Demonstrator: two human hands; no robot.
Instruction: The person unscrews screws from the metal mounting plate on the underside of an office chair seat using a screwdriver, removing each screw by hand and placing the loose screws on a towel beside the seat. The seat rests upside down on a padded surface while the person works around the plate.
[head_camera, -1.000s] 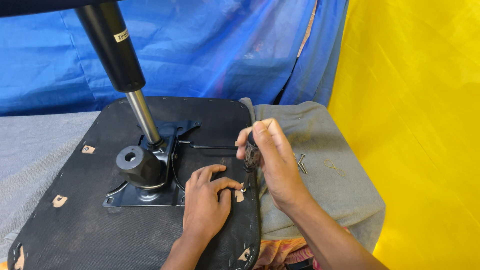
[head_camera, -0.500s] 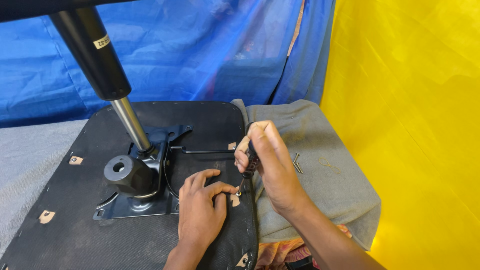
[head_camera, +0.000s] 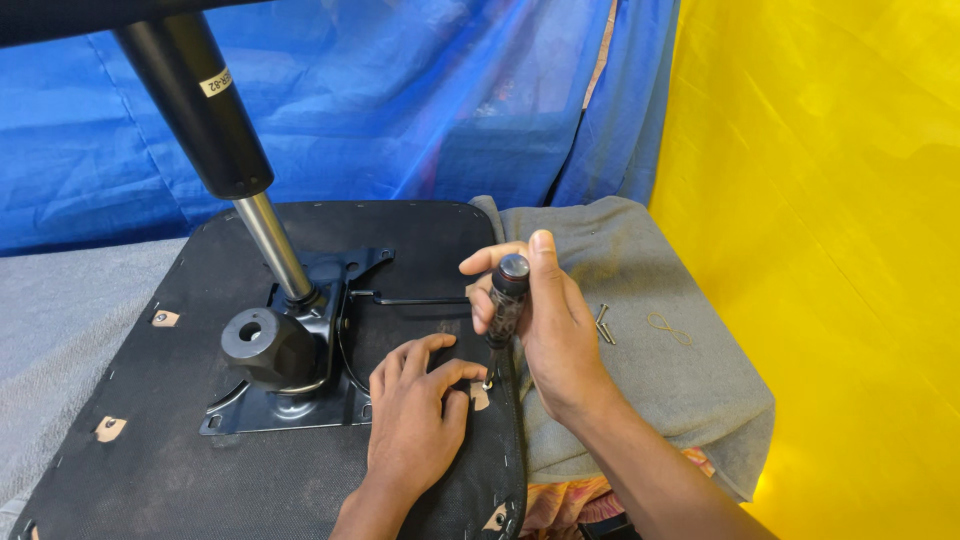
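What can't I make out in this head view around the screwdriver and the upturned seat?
- Tip of the dark-handled screwdriver: hidden by the left hand fingers, head view.
- Loose screws on the grey cloth: too small to count.
- Black gas cylinder: top cut off by the upper edge.

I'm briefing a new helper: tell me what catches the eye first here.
First, the right hand gripping an upright screwdriver, tip down at the right edge of the black seat underside. The left hand lies flat beside it. Left of both, the black gas-lift column slants up from its metal plate.
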